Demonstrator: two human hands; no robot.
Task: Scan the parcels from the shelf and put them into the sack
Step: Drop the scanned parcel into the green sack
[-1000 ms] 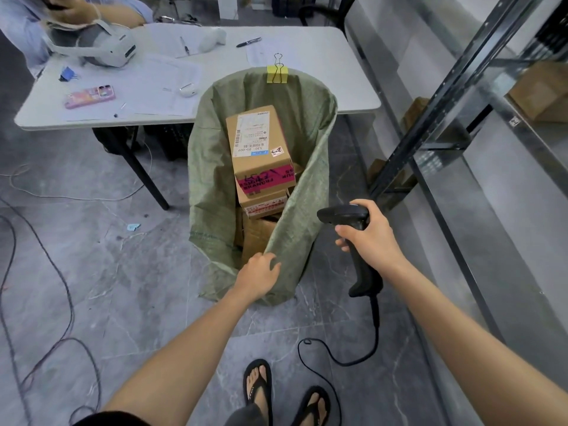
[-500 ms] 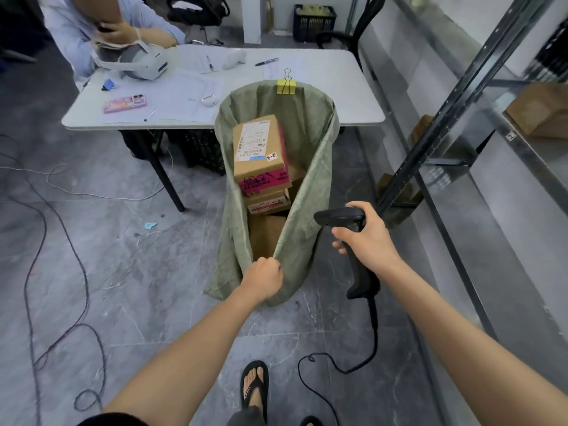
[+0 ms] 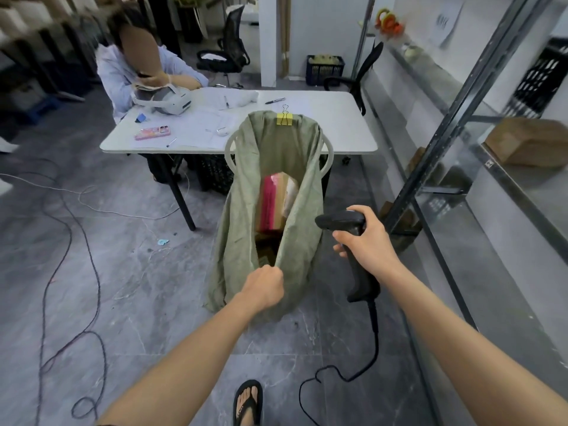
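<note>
A green woven sack [image 3: 239, 229] stands on the floor, its back rim held to a chair by a yellow binder clip [image 3: 284, 119]. Cardboard parcels [image 3: 275, 204] with pink tape sit inside, partly hidden by the cloth. My left hand [image 3: 264, 285] is clenched on the sack's near rim and holds it pulled up. To the right of the sack, my right hand [image 3: 365, 238] grips a black corded barcode scanner [image 3: 353, 241], pointed left. A brown parcel [image 3: 528, 141] lies on the metal shelf [image 3: 510, 186] at the right.
A white table [image 3: 347, 130] behind the sack carries papers, a headset, a pink phone and pens; a person sits at its far left. Cables trail over the grey floor at the left. The scanner cord loops beside my sandalled foot [image 3: 247, 401].
My left hand closed on the sack's near rim and pulled it upward, so the opening narrowed and the parcels sank from sight. The view lifted. The scanner hand stayed nearly still.
</note>
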